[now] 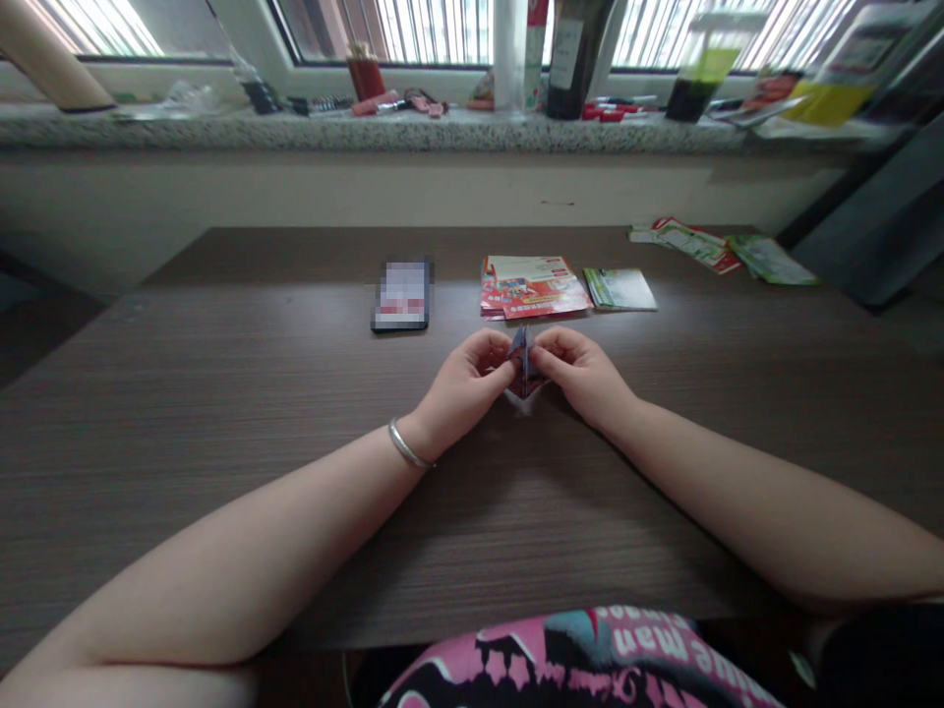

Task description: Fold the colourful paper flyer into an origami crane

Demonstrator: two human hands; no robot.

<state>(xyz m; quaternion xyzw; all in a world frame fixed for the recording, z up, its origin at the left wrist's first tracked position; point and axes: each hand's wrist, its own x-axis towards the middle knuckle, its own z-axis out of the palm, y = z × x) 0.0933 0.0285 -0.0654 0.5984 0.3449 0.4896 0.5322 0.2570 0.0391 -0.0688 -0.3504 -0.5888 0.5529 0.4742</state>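
A small piece of folded paper (524, 366), bluish above and reddish-brown lower down, is held upright just over the table. My left hand (476, 372) pinches its left side between thumb and fingers. On its right side my right hand (579, 369) grips it the same way. A pointed tip of the paper shows between the two hands. The fingertips behind it are partly hidden. Beyond my hands lies a stack of red and cream printed paper sheets (542, 287).
On the brown table (243, 413) a phone (402, 295) lies left of the sheets. A green and white packet (620, 289) sits to their right, with more printed papers (697, 244) at the far right. The granite windowsill (442, 135) holds bottles and small items.
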